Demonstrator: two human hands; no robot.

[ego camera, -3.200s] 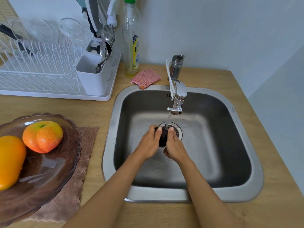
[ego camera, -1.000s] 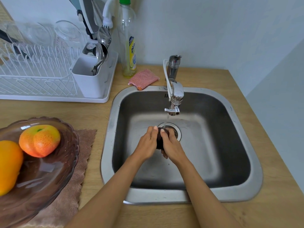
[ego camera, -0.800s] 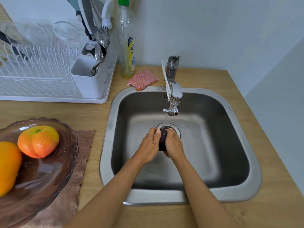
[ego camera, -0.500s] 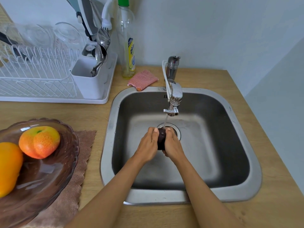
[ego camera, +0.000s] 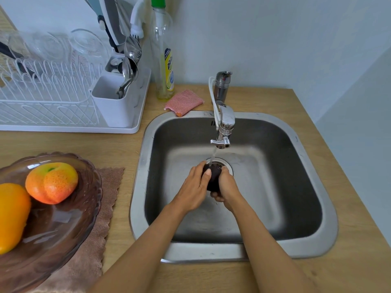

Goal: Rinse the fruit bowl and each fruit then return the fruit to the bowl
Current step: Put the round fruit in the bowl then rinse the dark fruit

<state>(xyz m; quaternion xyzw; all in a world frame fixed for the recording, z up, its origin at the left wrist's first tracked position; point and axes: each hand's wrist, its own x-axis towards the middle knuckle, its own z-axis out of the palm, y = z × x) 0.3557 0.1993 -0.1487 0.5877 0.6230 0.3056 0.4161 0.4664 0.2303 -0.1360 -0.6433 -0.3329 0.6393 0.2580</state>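
Note:
A small dark purple fruit (ego camera: 213,176) is held over the drain of the steel sink (ego camera: 232,249), under a thin stream from the tap (ego camera: 224,127). My left hand (ego camera: 193,191) cups its left side and my right hand (ego camera: 227,187) wraps its right side and underside; most of the fruit is hidden. At the left, a brown glass fruit bowl (ego camera: 63,227) rests on a brown cloth (ego camera: 103,210). It holds a peach-coloured fruit (ego camera: 51,182) and an orange-yellow fruit (ego camera: 11,214).
A white dish rack (ego camera: 63,106) with glasses and a cutlery holder stands at the back left. A dish soap bottle (ego camera: 164,60) and a pink scrub pad (ego camera: 184,101) sit behind the sink. A wall closes off the right side.
Both hands have kept hold of the dark fruit under the running water, shifting slightly around it as they rub it. The bowl and its fruit have not moved.

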